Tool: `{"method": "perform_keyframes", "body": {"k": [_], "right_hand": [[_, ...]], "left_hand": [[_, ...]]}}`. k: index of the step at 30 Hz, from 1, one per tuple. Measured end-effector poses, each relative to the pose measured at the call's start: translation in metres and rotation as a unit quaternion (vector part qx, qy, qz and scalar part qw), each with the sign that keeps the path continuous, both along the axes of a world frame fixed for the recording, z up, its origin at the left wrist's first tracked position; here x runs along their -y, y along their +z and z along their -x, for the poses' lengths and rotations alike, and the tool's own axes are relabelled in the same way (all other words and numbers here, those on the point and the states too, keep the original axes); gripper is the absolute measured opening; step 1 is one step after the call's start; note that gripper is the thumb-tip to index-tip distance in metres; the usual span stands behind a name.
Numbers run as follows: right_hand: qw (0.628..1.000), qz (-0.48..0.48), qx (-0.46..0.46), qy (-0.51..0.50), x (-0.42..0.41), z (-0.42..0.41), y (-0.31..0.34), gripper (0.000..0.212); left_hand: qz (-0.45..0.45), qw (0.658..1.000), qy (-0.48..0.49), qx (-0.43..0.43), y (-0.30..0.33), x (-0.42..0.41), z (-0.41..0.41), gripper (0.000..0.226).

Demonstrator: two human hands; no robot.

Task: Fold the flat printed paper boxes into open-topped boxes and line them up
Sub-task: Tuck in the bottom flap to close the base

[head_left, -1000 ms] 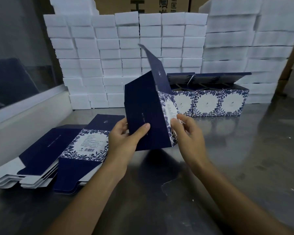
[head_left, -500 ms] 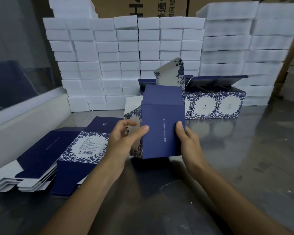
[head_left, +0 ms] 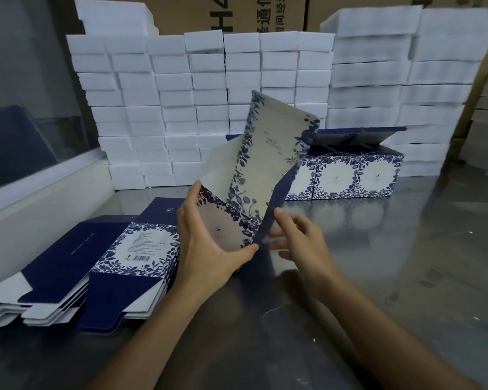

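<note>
A pile of flat boxes is lying at the near left of the table. The left hand is gripping the half-folded box at centre, fingers curled round its lower edge. The right hand is pinching its dark flap. Finished boxes are sitting in a row at the far right, before foam blocks.

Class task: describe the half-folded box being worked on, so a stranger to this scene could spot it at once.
Start at the wall of white foam blocks behind the steel table. In front of it, mid-table, the left hand and right hand hold the half-folded box. Unlike the flat stack and finished row, it is tilted in the air.
</note>
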State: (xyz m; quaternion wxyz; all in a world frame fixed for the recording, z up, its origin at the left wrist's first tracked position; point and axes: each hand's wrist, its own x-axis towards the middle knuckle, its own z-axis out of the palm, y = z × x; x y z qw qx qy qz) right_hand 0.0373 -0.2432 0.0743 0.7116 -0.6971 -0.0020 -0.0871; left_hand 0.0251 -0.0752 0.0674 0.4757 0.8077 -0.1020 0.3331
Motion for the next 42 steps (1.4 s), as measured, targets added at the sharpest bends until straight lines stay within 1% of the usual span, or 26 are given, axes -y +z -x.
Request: {"method": "perform_keyframes", "body": {"k": [3,6,8,10,14,18,22,26,30,33,38,42], "right_hand": [[0.998,0.002,0.0,0.065,-0.004,0.006,0.001,0.052],[0.996,0.032,0.04,0.073,-0.01,0.009,0.002,0.059],[0.994,0.044,0.075,0.073,-0.011,0.01,0.001,0.059],[0.992,0.053,0.087,0.078,-0.01,0.011,0.002,0.058],[0.992,0.066,0.062,0.086,-0.009,0.011,0.003,0.053],[0.993,0.047,0.052,0.091,-0.01,0.01,0.004,0.049],[0.993,0.067,0.037,0.095,-0.009,0.008,0.0,0.046],[0.998,0.027,0.002,0.064,-0.005,0.005,-0.001,0.056],[0.999,-0.027,-0.007,0.03,0.0,0.001,-0.002,0.06],[1.0,-0.008,0.001,0.022,0.001,-0.001,-0.002,0.063],[1.0,0.006,0.018,-0.009,0.002,0.0,0.0,0.061],[0.999,-0.043,0.0,-0.007,0.001,0.001,0.0,0.053]], "left_hand": [[-0.042,0.998,0.033,0.028,-0.002,0.001,0.001,0.132],[-0.064,0.996,0.049,0.042,-0.001,0.002,0.004,0.132],[-0.091,0.993,0.057,0.055,-0.001,0.004,0.005,0.13],[-0.11,0.99,0.064,0.066,-0.001,0.006,0.005,0.127],[-0.13,0.986,0.069,0.078,-0.002,0.005,0.004,0.125],[-0.149,0.982,0.083,0.085,-0.001,0.005,0.003,0.123],[-0.177,0.976,0.094,0.088,-0.002,0.004,0.004,0.124],[-0.182,0.977,0.069,0.086,-0.002,0.0,0.002,0.126],[-0.185,0.977,0.052,0.092,-0.003,0.001,0.001,0.126],[-0.186,0.977,0.047,0.096,-0.004,0.001,0.001,0.126],[-0.182,0.978,0.036,0.099,-0.004,0.0,0.001,0.128],[-0.174,0.979,0.023,0.101,-0.005,-0.002,-0.001,0.127]]}}
